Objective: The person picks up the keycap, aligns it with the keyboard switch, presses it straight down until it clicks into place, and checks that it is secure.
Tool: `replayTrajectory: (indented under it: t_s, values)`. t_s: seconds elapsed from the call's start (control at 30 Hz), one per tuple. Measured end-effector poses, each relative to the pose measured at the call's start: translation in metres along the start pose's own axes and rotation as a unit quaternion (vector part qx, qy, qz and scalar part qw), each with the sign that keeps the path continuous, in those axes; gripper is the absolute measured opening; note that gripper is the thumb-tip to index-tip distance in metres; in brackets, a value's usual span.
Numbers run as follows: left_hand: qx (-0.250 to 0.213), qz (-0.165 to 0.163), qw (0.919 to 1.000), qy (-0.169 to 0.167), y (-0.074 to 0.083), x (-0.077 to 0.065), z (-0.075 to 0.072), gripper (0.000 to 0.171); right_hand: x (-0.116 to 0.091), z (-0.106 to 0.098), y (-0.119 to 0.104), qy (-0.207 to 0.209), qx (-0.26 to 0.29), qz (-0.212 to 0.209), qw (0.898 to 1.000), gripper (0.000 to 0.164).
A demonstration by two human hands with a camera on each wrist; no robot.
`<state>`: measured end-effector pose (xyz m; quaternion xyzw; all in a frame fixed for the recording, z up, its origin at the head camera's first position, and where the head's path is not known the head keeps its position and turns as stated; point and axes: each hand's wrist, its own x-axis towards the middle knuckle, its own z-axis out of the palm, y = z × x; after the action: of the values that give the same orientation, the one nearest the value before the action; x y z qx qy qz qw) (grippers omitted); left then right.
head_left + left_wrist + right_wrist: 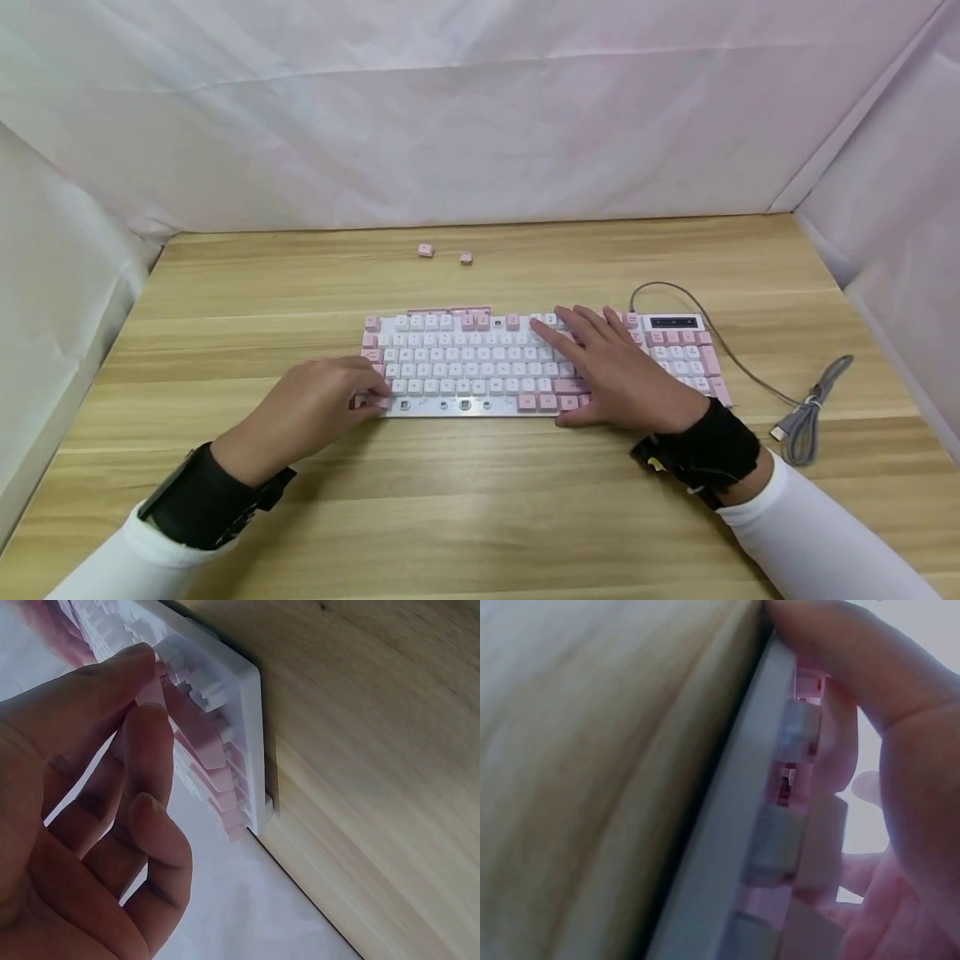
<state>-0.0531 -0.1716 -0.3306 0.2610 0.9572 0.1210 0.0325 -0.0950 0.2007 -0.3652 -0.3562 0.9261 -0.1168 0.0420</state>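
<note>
A pink and white keyboard [480, 367] lies on the wooden table. At its lower left corner my left hand [322, 408] pinches a pink keycap [152, 691] between thumb and forefinger, close over the bottom row. Bare switch spots [465, 405] show along that row, and one more gap [497, 322] sits in the top row. My right hand [618, 367] rests spread over the right part of the keyboard, covering some keys. In the right wrist view its thumb [855, 645] lies at the keyboard's front edge.
Two loose pink keycaps, one at left [425, 250] and one at right [466, 258], lie behind the keyboard. A grey cable [806, 417], bundled near its USB plug, lies to the right. White cloth [480, 125] hangs behind the table and at both sides.
</note>
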Motion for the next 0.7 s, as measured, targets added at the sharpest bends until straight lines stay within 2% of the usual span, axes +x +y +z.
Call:
replayTrajectory:
  t_s: [0.4,0.7]
  values:
    - [0.012,0.013,0.9998,0.001,-0.0011,-0.0004,-0.0004,0.014,-0.0017,0.0008,-0.0006,0.003,0.000,-0.001,1.000,0.122]
    - [0.006,0.019,0.9997,0.014,-0.0015,-0.0019,-0.0013,0.015,-0.0006,-0.0005,-0.0009,-0.005,0.006,0.006,1.000,0.122]
